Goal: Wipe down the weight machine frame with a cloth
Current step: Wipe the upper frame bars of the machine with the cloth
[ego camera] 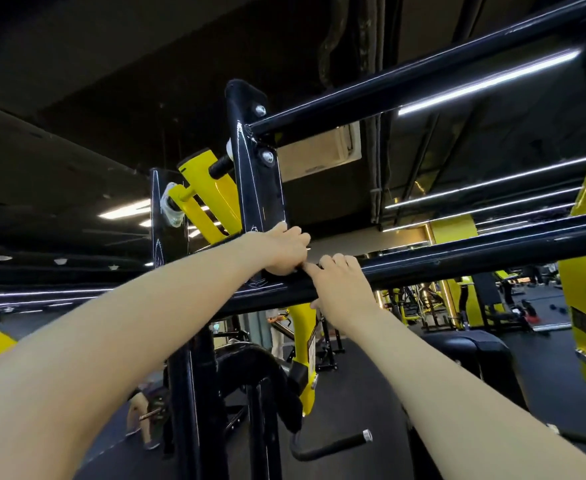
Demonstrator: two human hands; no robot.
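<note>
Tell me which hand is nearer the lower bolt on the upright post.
Left. The left hand sits at the foot of the post, below the lower bolt; the right hand grips the crossbar, lower and further right.

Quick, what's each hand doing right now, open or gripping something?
Left hand: fingers curled at the upright post; what it holds cannot be told.
Right hand: grips the lower crossbar.

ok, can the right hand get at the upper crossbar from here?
Probably yes. The right hand grips the lower bar; the gap up to the upper crossbar looks open, nothing crossing it. Whether the arm stretches that far is unclear.
</note>
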